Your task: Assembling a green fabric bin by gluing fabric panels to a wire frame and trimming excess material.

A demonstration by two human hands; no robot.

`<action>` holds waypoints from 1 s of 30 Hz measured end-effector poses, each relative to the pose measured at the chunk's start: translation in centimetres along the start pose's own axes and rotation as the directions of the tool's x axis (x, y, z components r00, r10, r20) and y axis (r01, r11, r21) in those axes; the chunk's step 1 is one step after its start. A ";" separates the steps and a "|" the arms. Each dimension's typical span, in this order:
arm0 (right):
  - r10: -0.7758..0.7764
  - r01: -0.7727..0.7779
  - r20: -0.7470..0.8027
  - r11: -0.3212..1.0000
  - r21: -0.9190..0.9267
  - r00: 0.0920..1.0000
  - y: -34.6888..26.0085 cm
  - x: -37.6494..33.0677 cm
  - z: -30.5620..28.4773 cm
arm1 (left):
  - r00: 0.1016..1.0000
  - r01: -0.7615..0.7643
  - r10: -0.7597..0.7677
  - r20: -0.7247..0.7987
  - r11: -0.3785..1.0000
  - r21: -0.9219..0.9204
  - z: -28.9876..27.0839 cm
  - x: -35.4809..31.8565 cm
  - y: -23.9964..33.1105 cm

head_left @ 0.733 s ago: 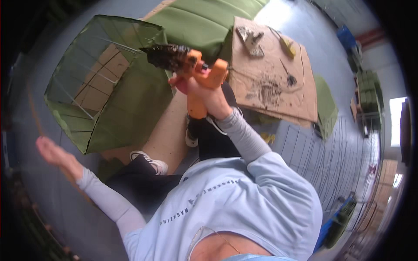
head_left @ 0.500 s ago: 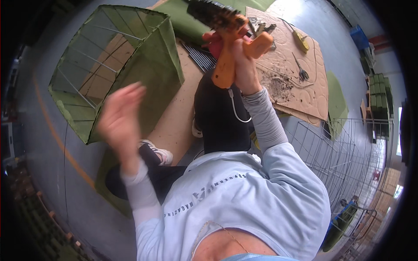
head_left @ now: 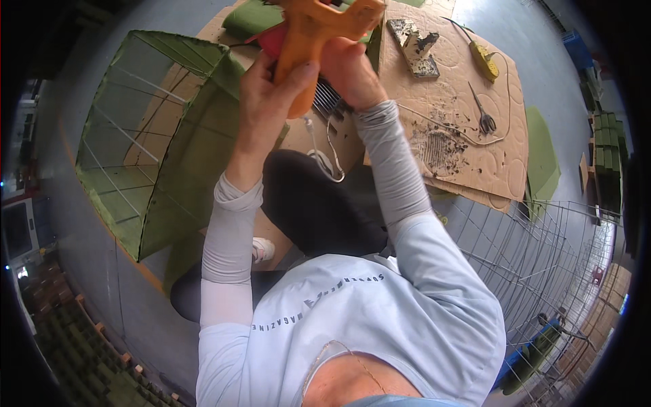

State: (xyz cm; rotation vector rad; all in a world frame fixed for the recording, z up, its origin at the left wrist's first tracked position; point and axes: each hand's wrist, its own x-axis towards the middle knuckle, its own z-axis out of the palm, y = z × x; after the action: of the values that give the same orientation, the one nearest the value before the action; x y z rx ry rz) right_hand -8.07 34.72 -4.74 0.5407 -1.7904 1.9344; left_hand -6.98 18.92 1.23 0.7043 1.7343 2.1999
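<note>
An orange pistol-shaped tool (head_left: pixel 303 47) with a white cord at its grip's lower end is raised in front of me; its upper end leaves the picture. My left hand (head_left: pixel 271 91) wraps round the grip, the thumb lying along it. Close against the tool's right side is my right hand (head_left: pixel 351 73); its thumb shows, but the other fingers are mostly hidden, so I cannot tell whether it grips. Something pink-red (head_left: pixel 272 41) shows behind the tool. To the left stands a green mesh-and-fabric cover (head_left: pixel 183 136) over a wire frame.
Cardboard (head_left: pixel 475 163) on the right carries dark crumbs, a residue-smeared metal piece (head_left: pixel 415 51), scissors (head_left: pixel 484 119) and a yellow power strip (head_left: pixel 484 62). Wire grid panels (head_left: pixel 529 251) stand at the lower right. The white cord (head_left: pixel 332 152) hangs over my leg.
My left hand has come up from beside the green cover and taken the tool's grip. The tool has moved left and up; my right hand has shifted to its right side.
</note>
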 end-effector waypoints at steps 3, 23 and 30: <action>0.424 -0.098 -0.163 0.530 0.842 0.891 9.4 -3.8 0.5 | 0.998 0.010 -0.006 -0.059 0.997 0.083 -1.3 1.4 -0.8; 0.276 -0.390 -0.567 0.917 -0.087 0.776 34.3 -19.6 6.4 | 0.972 0.198 -0.176 -0.154 0.969 0.149 1.3 -2.4 -4.4; 0.162 -0.151 -0.690 0.986 0.076 0.705 25.0 -8.3 10.5 | 0.973 0.104 -0.041 -0.228 0.957 0.272 1.5 -1.6 -5.4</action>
State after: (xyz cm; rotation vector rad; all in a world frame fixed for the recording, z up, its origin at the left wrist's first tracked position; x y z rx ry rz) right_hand -15.63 22.30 -29.11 -0.3431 -1.3406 1.8915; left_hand -5.40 20.80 -4.09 0.4567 2.1787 2.0683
